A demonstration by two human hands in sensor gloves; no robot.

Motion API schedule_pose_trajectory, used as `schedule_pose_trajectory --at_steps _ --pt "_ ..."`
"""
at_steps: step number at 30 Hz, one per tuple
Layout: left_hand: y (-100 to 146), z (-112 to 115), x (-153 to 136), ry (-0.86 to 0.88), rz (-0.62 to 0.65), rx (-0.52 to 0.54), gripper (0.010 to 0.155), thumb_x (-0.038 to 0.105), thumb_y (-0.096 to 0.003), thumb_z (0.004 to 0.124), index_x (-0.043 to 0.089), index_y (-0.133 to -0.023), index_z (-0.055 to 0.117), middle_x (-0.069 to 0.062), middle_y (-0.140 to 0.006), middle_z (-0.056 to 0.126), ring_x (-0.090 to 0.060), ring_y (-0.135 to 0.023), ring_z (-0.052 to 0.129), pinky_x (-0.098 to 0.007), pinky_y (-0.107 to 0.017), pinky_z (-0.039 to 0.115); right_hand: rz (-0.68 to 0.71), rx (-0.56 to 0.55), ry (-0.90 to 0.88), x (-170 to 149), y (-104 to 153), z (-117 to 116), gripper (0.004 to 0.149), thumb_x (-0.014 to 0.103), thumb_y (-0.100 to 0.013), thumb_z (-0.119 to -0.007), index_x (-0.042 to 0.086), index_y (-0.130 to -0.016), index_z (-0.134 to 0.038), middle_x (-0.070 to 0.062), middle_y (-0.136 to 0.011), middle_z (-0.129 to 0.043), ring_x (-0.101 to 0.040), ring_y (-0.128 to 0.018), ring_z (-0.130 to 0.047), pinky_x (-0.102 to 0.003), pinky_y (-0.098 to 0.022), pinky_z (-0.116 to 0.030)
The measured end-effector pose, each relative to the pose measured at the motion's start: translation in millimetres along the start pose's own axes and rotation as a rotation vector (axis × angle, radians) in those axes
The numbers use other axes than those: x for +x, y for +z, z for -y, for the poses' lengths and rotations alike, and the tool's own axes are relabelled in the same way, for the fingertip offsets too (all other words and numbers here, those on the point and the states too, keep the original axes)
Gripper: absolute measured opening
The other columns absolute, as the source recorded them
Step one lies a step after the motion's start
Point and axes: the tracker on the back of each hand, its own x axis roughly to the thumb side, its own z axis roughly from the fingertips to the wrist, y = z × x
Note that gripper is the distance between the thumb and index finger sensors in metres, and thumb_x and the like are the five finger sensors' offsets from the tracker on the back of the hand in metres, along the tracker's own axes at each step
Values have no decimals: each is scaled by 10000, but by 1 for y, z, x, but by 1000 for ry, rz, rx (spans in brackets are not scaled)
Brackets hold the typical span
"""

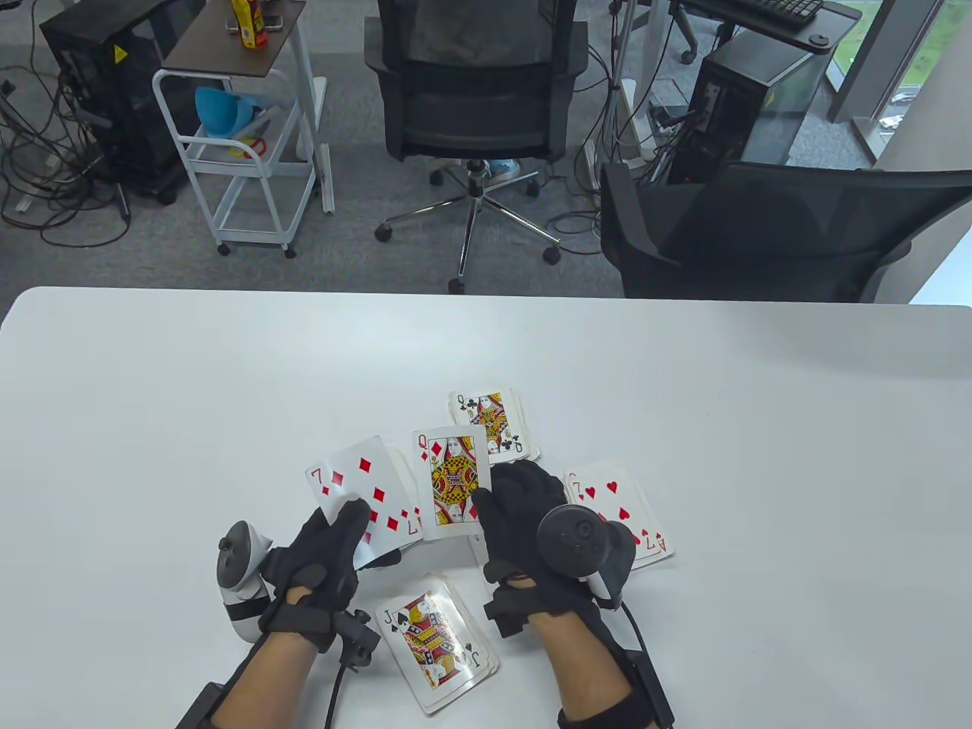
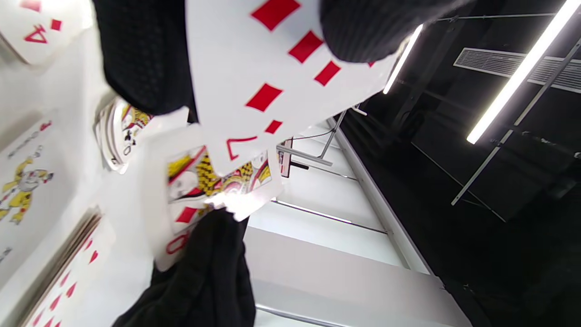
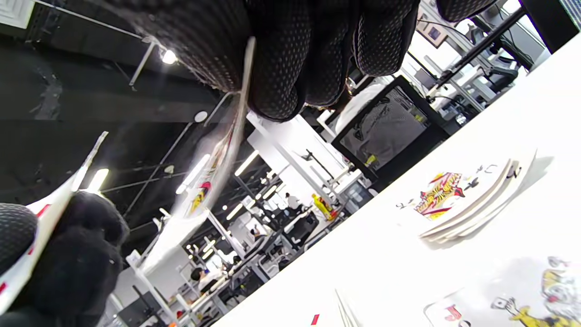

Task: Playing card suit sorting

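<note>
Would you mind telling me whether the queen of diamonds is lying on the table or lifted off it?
Lifted. The right hand pinches the queen of diamonds by its edge, and the right wrist view shows it hanging above the table.

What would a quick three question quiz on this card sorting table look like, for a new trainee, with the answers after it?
1. True or false: the right hand holds the queen of diamonds off the table.
2. Which card tops the pile farthest from the person? A) queen of clubs B) ace of hearts C) ten of spades
3. Fill in: the left hand holds a stack topped by the seven of ____.

Key
1. True: the right wrist view shows its fingers pinching the card in the air.
2. A, the queen of clubs.
3. Diamonds, the seven of diamonds.
</note>
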Motion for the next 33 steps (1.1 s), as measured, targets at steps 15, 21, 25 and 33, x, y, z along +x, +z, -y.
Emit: schedule_pose_trajectory --at_steps 15,21,25,33 --pt "0 -5 18 61 132 4 499 498 -577 752 218 -989 721 15 -874 951 -261 -725 1022 -389 -462 942 -123 380 267 41 -46 -63 392 324 -560 -859 21 -809 -860 -265 -1069 -556 -552 -1021 -345 -767 -660 -279" --pt "1 -5 22 78 158 -3 495 504 -575 752 216 -978 736 19 -862 961 -256 -716 1029 -385 -456 946 -174 436 425 45 -70 -105 392 330 -553 -871 20 -793 -873 -265 -1067 -552 -550 -1021 -326 -768 -654 -258" --pt "0 -6 19 82 142 0 496 503 -575 752 214 -978 736 16 -861 962 -258 -714 1031 -386 -455 946 -213 462 561 37 -67 -130 396 362 -539 -900 55 -785 -853 -266 -1067 -542 -551 -1020 -318 -764 -659 -258" --pt "1 -3 18 68 132 -12 493 502 -576 752 216 -978 736 17 -862 961 -255 -716 1029 -385 -455 946 -170 347 505 30 -57 -102 404 425 -536 -885 85 -751 -845 -253 -1048 -580 -552 -1011 -362 -760 -658 -281"
